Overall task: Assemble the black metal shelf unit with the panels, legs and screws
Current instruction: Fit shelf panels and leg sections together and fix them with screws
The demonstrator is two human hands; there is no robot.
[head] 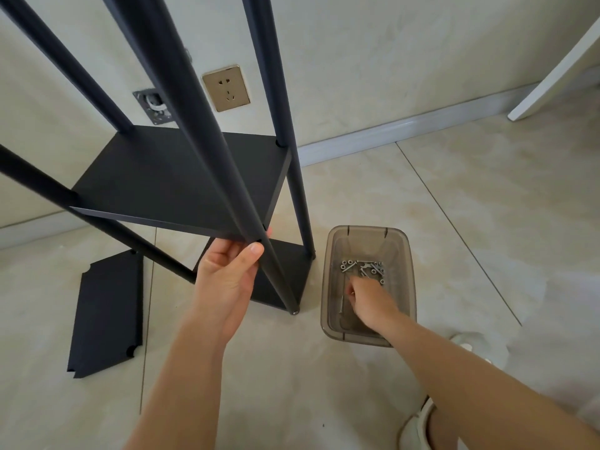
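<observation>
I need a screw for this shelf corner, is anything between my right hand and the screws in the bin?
Nothing visible. The right hand is already inside the open bin, fingers just short of the screws at its far end.

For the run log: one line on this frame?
left hand: holds shelf panel corner at leg | right hand: in screw bin, fingers curled

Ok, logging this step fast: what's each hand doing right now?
Left hand: holds the shelf panel corner at the front leg.
Right hand: in the screw bin, fingers curled; contents of its grip hidden.
</observation>
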